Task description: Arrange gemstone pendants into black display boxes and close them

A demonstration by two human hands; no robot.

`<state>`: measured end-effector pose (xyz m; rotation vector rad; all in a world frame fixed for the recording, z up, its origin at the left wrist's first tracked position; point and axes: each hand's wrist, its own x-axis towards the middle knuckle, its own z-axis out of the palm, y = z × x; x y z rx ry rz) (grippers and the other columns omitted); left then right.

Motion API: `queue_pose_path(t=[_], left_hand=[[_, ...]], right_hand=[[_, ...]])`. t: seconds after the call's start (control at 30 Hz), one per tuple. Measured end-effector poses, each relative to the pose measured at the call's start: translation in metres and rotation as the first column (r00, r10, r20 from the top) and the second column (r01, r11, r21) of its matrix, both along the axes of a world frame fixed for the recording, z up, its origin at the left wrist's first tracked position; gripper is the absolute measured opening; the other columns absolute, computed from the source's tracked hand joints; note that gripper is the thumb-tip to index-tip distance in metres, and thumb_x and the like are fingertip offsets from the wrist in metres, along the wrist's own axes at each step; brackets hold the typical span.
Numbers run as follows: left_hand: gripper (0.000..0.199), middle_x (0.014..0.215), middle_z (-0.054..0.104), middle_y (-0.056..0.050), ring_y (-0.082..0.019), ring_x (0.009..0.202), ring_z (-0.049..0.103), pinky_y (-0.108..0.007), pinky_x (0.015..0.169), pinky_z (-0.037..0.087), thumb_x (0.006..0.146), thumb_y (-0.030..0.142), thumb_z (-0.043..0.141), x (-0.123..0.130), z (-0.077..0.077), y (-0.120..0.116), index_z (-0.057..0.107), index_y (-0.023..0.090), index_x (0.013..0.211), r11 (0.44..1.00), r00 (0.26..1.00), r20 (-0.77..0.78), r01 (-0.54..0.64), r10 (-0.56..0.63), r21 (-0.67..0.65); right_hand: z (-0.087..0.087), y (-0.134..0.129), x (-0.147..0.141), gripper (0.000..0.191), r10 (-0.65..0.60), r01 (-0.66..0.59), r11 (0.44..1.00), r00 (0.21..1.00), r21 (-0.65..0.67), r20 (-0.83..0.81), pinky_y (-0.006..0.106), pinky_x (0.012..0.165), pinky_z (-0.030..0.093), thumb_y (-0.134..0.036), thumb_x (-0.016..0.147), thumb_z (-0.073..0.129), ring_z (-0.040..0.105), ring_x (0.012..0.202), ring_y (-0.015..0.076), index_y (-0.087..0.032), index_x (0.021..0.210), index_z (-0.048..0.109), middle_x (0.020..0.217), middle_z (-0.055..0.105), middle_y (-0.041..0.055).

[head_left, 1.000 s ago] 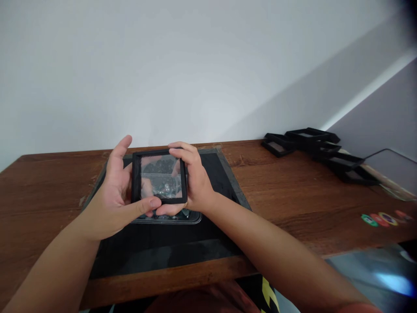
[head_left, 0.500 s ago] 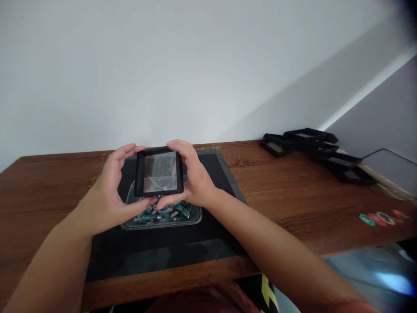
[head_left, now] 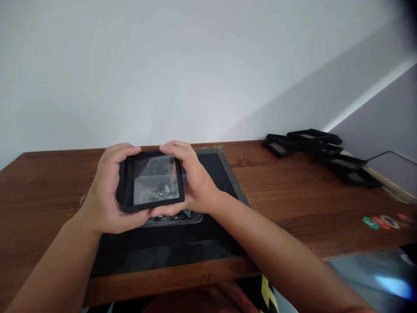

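Observation:
A black frame point(head_left: 129, 182) with a clear pane is held up between both hands, tilted towards me. My left hand point(head_left: 110, 191) grips its left side, fingers at the top corner and thumb along the bottom edge. On the right side, my right hand point(head_left: 192, 180) holds it the same way, with the two thumbs near each other below. Under the frame sits a clear plastic tub point(head_left: 197, 218) of teal and silvery pieces, seen partly through the pane and mostly hidden. The tub rests on a black mat point(head_left: 169, 256).
Several black frames point(head_left: 312, 135) lie in an overlapping pile at the back right of the wooden table point(head_left: 280, 195). Several small coloured discs point(head_left: 381, 222) are near the right front edge. A pale wall point(head_left: 195, 65) rises behind the table.
The frame has come slightly lower and nearer, turned so its left side shows more depth. Both hands have moved with it, and it covers more of the tub.

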<state>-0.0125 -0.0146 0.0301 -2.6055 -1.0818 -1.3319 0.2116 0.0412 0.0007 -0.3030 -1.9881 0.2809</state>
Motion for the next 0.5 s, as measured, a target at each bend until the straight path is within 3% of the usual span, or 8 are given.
queue_pose_path(t=[0.27,0.4,0.5], left_hand=[[0.112,0.139,0.044,-0.014,-0.039,0.129,0.05,-0.064,0.112,0.042,0.058,0.032,0.086,-0.005,-0.016,0.005,0.033,0.025,0.157,0.993,0.992,0.121,0.054,-0.042,-0.106],[0.107,0.141,0.042,-0.015,-0.036,0.127,0.052,-0.062,0.109,0.045,0.062,0.03,0.085,-0.001,-0.016,0.006,0.031,0.024,0.155,0.995,0.99,0.124,0.069,-0.06,-0.068],[0.118,0.141,0.043,-0.015,-0.037,0.128,0.056,-0.062,0.106,0.05,0.053,0.023,0.092,-0.001,-0.013,0.01,0.032,0.027,0.155,0.991,0.988,0.086,0.129,-0.131,0.028]], right_hand=[[-0.003,0.006,-0.001,0.105,0.023,-0.023,0.999,1.0,0.038,0.007,0.053,0.119,0.048,-0.073,0.074,0.079,0.05,0.142,0.032,-0.024,0.152,0.029,0.143,0.054,0.0161],[-0.005,0.007,0.0,0.104,0.028,-0.028,1.0,1.0,-0.002,0.011,0.052,0.119,0.048,-0.072,0.074,0.08,0.051,0.142,0.0318,-0.024,0.151,0.03,0.145,0.052,0.0167],[-0.006,0.007,-0.001,0.106,0.03,-0.03,0.999,0.999,-0.026,0.01,0.055,0.119,0.046,-0.074,0.071,0.081,0.051,0.142,0.0335,-0.024,0.15,0.032,0.144,0.053,0.0171]])
